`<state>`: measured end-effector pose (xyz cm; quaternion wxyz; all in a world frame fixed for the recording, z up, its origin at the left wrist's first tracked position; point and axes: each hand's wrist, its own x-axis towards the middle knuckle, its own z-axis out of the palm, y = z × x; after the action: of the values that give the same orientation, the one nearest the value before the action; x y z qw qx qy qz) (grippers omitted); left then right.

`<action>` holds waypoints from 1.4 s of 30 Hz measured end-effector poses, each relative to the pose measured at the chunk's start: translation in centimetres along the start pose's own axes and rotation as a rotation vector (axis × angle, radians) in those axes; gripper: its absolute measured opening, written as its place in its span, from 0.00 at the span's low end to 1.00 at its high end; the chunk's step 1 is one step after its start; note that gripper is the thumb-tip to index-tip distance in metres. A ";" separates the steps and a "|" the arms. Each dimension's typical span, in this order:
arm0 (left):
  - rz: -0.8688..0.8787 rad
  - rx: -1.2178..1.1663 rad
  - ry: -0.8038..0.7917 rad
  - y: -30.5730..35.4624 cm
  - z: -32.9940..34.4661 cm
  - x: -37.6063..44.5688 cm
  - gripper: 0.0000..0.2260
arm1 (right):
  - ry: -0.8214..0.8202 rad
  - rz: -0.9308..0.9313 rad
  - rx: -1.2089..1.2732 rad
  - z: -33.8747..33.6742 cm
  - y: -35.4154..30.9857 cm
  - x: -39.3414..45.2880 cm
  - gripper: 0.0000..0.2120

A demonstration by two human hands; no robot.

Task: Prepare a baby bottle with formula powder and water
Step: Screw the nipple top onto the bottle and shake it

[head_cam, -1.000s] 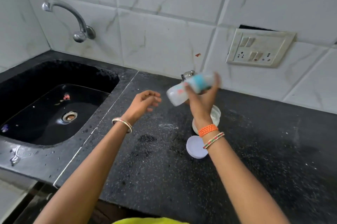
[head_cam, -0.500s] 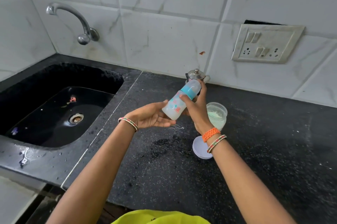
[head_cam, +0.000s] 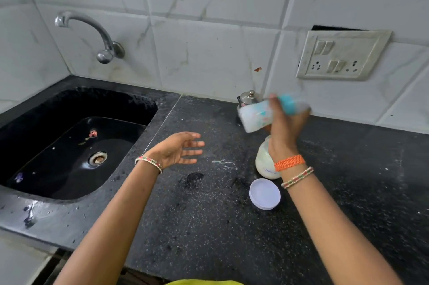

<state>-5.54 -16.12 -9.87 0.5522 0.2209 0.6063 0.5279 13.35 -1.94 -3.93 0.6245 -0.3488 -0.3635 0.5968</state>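
- I have the bottle [head_cam: 260,114] in my right hand [head_cam: 285,127], lifted above the table [head_cam: 209,226] near the back wall; the fingers wrap its middle, and the picture is smeared by motion there.
- Its long axis lies close to level, tilted a little: the base points left toward my other hand, the blue collar [head_cam: 289,104] and cap end point right.
- My left hand [head_cam: 178,150] hangs apart from the bottle, lower and to its left, palm open and fingers spread, gripping nothing.
- The relation that matters: the bottle's base faces the open left palm with clear air between, so I judge this a shake or tap to mix, with the left hand placed to meet the base.
- Under my right wrist stands the open jar [head_cam: 264,164] of pale powder or liquid, its lid [head_cam: 264,194] flat on the table just in front.
- A small steel pot [head_cam: 248,98] sits behind the bottle at the wall.
- Writing: coloured print on the bottle is too blurred to read; faint blue letters low on the jar are too small to make out. No brand legible.
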 end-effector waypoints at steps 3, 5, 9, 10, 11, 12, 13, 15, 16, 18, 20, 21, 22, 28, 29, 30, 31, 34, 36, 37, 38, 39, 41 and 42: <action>0.010 -0.017 0.001 -0.2 -0.3 -0.1 0.09 | 0.076 0.014 0.229 -0.6 -0.8 0.9 0.27; -0.006 0.004 -0.023 -0.1 0.1 -0.2 0.08 | -0.162 0.032 -0.022 -0.8 -1.1 0.6 0.22; 0.024 0.027 -0.025 0.7 1.5 0.4 0.10 | 0.074 -0.067 0.111 -0.7 -0.3 0.4 0.27; 0.031 -0.004 -0.039 0.6 1.8 0.5 0.10 | 0.132 -0.031 0.170 -0.6 0.0 0.3 0.29; 0.022 -0.030 -0.064 0.5 2.0 0.6 0.10 | 0.071 0.020 0.142 -0.5 0.1 -0.2 0.28; 0.008 -0.030 -0.086 0.4 2.0 0.6 0.10 | -0.059 0.096 0.019 -0.5 0.5 -1.0 0.28; -0.006 -0.018 -0.094 0.3 2.1 0.7 0.10 | -0.170 0.151 -0.078 -0.7 1.1 -1.5 0.28; -0.013 0.000 -0.066 0.1 2.1 1.1 0.10 | -0.076 0.121 -0.044 -0.8 1.5 -1.2 0.30; -0.007 -0.006 -0.048 0.1 2.0 1.2 0.09 | 0.032 0.069 0.082 -0.6 1.3 -0.9 0.28; -0.008 -0.040 -0.053 -0.1 2.1 1.0 0.09 | 0.134 -0.052 0.122 -0.1 0.9 -0.3 0.26; -0.026 -0.009 -0.091 -0.1 2.4 0.8 0.08 | -0.034 -0.050 -0.043 0.2 0.7 -1.1 0.25; -0.026 0.011 -0.104 0.0 2.6 0.7 0.07 | -0.067 -0.035 -0.074 0.0 0.8 -1.3 0.23; -0.012 0.015 -0.116 0.1 2.8 0.6 0.08 | -0.037 -0.044 -0.055 0.0 0.8 -1.3 0.21; 0.063 -0.055 -0.367 -0.1 3.1 0.1 0.24 | -0.142 -0.090 -0.144 0.4 -0.4 -1.8 0.20; 0.064 -0.070 -0.425 0.0 3.2 0.1 0.27 | -0.166 -0.118 -0.186 0.1 -0.1 -1.9 0.21; 0.064 -0.090 -0.476 0.1 3.5 0.2 0.30 | -0.194 -0.140 -0.211 0.0 0.2 -2.1 0.25; 0.071 -0.110 -0.516 0.2 3.8 0.2 0.31 | -0.225 -0.160 -0.247 0.0 0.5 -2.3 0.30; 0.146 -0.167 -0.508 0.5 5.0 0.4 0.35 | -0.316 -0.195 -0.387 0.2 1.0 -3.1 0.44; 0.191 -0.207 -0.441 0.4 4.9 0.8 0.40 | -0.394 -0.229 -0.458 -0.1 1.4 -2.9 0.48; 0.196 -0.223 -0.422 0.2 4.8 0.9 0.42 | -0.441 -0.243 -0.498 -0.3 1.5 -2.7 0.49; 0.189 -0.225 -0.417 0.0 4.6 1.0 0.43 | -0.470 -0.258 -0.538 -0.4 1.2 -2.5 0.50; 0.175 -0.202 -0.425 -0.3 4.6 1.1 0.42 | -0.466 -0.293 -0.566 -0.5 0.8 -2.2 0.50; 0.148 -0.123 -0.428 -0.6 4.5 1.2 0.38 | -0.347 -0.407 -0.483 -0.3 -0.8 -1.5 0.48; 0.141 -0.103 -0.402 -0.7 4.4 1.3 0.34 | -0.215 -0.445 -0.332 0.0 -1.7 -1.1 0.45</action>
<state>-1.73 -13.54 -10.28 0.6344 0.3351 0.4393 0.5406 14.12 -3.12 -2.50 0.6322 -0.2929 -0.5878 0.4112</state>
